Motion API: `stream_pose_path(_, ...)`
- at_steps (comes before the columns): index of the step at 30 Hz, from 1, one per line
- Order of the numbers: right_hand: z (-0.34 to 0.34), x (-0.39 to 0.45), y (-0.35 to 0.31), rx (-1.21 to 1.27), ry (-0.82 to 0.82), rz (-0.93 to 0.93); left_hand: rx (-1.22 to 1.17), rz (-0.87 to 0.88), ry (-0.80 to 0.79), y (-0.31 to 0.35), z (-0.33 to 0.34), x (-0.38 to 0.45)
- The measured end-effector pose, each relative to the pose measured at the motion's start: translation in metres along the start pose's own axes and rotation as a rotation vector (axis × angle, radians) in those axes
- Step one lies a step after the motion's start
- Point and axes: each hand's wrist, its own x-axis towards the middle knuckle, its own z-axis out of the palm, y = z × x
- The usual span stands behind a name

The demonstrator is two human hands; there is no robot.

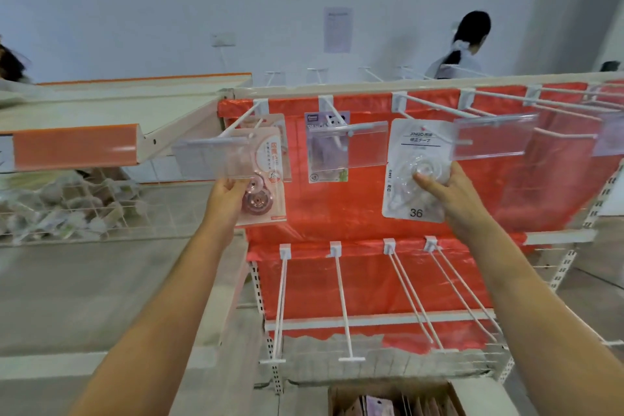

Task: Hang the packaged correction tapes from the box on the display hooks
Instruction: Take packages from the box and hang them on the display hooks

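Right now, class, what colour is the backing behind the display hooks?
Red-orange backing, clearest in the head view.

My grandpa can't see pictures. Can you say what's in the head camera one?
Two hands hold packets at hooks on a red rack: the left hand grips a pink packet, the right hand a white packet. A purple packet hangs between; a box sits below.

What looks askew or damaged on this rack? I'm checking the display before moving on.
Nothing is spilled or broken. The white package, held by the right hand, hangs tilted on its hook, and the pink package in the left hand also sits slightly crooked. The lower hooks are bare.
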Motion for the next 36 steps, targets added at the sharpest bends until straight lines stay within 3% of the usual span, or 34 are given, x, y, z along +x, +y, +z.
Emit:
stream_pose_path(5,0.007,0.025,-0.008,-0.176,-0.087,-0.010,0.036,-0.001,-0.016,0.003,0.011,0.029)
stream_pose_path(15,0.017,0.094,0.030,-0.028,-0.055,0.106,0.041,0.003,-0.007,-0.002,0.038,0.061)
stream_pose_path(24,0.018,0.116,0.056,0.037,-0.121,0.145,0.072,-0.022,0.022,-0.002,0.039,0.080)
stream_pose_path(30,0.018,0.100,0.050,-0.081,-0.016,0.221,0.206,-0.053,0.039,-0.026,0.030,0.077)
stream_pose_path(34,0.006,0.084,0.094,0.080,0.199,0.478,0.230,-0.239,0.054,-0.060,0.021,0.054)
stream_pose_path(36,-0.001,0.081,0.121,0.042,0.287,0.584,0.261,-0.332,0.035,-0.070,0.023,0.037)
